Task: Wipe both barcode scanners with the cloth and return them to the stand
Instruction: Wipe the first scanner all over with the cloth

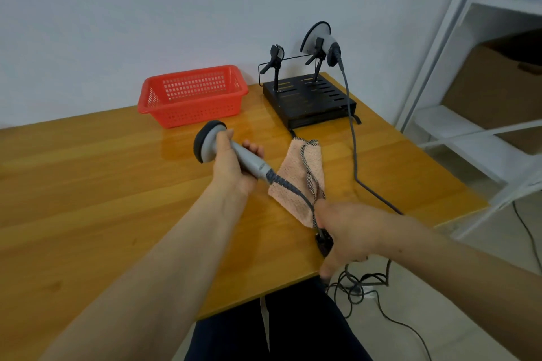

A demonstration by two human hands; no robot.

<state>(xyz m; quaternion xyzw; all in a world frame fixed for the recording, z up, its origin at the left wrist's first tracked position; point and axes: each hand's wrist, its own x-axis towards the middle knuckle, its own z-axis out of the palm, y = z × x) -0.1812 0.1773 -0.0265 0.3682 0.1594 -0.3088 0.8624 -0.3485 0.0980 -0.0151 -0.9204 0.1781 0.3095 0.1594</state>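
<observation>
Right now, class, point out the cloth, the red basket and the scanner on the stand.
cloth [293, 165]: head view, pink middle.
red basket [193, 111]: head view, front wall.
scanner on the stand [319, 34]: head view, round head.

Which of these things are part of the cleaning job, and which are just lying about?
Job: barcode scanner held by left hand; second scanner on the stand; pink cloth.
Lying about: red basket; white shelving; cardboard box.
</observation>
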